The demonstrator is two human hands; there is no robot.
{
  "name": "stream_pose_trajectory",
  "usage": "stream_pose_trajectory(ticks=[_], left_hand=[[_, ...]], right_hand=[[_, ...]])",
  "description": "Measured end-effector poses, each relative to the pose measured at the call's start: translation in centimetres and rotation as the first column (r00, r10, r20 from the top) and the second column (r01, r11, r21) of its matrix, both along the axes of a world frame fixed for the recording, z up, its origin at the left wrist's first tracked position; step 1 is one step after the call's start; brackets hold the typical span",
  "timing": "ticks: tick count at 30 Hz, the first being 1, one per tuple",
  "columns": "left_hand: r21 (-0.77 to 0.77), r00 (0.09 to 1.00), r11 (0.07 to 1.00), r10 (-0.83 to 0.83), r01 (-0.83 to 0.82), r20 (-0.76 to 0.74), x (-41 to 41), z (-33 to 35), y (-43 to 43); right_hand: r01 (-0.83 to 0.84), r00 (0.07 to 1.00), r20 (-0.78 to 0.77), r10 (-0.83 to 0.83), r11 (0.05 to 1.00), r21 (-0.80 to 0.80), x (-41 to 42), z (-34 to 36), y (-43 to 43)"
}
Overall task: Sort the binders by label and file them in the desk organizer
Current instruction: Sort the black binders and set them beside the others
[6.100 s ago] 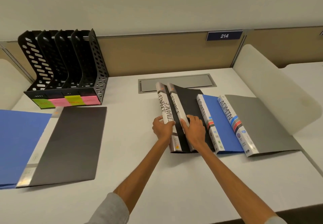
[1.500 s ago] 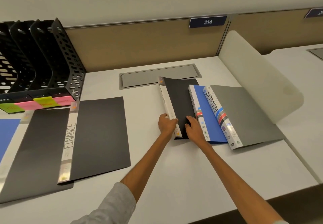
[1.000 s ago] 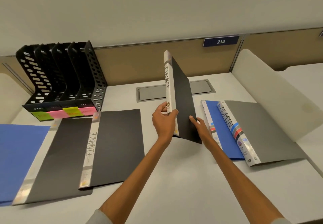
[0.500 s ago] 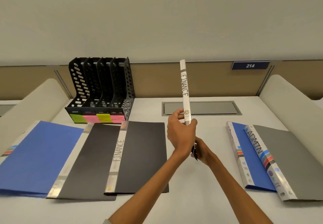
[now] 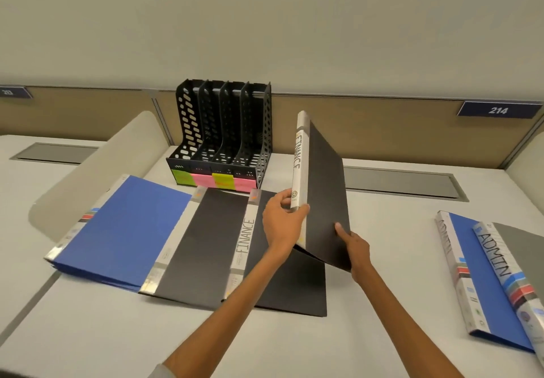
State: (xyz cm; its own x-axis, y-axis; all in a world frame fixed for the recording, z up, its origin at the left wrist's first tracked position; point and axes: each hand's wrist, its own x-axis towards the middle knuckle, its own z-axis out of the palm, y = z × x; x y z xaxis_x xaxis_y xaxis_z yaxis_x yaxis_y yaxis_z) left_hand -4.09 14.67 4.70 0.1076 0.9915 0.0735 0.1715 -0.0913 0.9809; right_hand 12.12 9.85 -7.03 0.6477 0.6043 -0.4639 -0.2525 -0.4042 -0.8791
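Sorting in progress, nothing filed yet. Left grip (image 5: 282,224) is pinching spine of upright FINANCE binder (image 5: 323,183); right grip (image 5: 354,245) is pinching its cover. Lying just left of grips: flat FINANCE binder (image 5: 245,236). ADMIN binders (image 5: 494,259) waiting right; desk organizer (image 5: 223,130) standing beyond.

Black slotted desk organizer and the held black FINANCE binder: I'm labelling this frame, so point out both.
Black slotted desk organizer (image 5: 263,142), head view, on its right side wall.
Held black FINANCE binder (image 5: 299,159), head view, on its white spine.

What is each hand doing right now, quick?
Left hand: closed on the spine of the upright FINANCE binder.
Right hand: pinching that binder's black cover near its lower edge.
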Motion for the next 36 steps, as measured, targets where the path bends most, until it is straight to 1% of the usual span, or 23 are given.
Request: stream_pose_trajectory(ticks=[3,7,13,22,27,29,32,34,36], left_hand=[[-0.033,0.997,0.999,-0.003,0.0,-0.074,-3.1,-1.8,1.5],[-0.063,0.984,0.997,-0.044,0.034,-0.175,-7.0,-5.0,1.9],[-0.138,0.956,0.99,-0.076,0.038,-0.282,-11.6,-9.6,1.8],[-0.149,0.895,0.982,-0.171,0.119,-0.413,-14.1,-11.6,2.4],[-0.158,0.857,0.981,-0.178,0.115,-0.484,-14.6,-12.6,2.2],[-0.16,0.851,0.983,-0.161,0.092,-0.499,-14.6,-12.8,2.0],[-0.145,0.84,0.985,-0.157,0.094,-0.52,-14.5,-12.9,1.9],[-0.132,0.833,0.986,-0.159,0.104,-0.53,-14.5,-12.8,2.0],[-0.127,0.823,0.986,-0.162,0.11,-0.544,-14.5,-12.7,1.9]], right_hand=[[0.024,0.998,0.056,-0.026,0.999,0.036,-2.0,-1.5,-0.4],[0.076,0.993,0.097,-0.074,0.997,-0.02,-4.5,-3.4,-1.7],[0.117,0.971,0.219,-0.1,0.991,-0.068,-7.9,-4.6,-2.7],[0.145,0.94,0.322,-0.114,0.987,-0.075,-9.8,-5.2,-2.9],[0.126,0.897,0.438,-0.066,0.986,-0.108,-10.3,-5.7,-3.4],[0.112,0.872,0.49,-0.004,0.975,-0.191,-10.5,-5.8,-3.4],[0.112,0.815,0.568,0.111,0.933,-0.343,-10.8,-5.7,-3.4],[0.096,0.779,0.6,0.183,0.911,-0.402,-10.8,-5.6,-3.5],[0.072,0.761,0.606,0.23,0.899,-0.432,-10.7,-5.6,-3.7]])
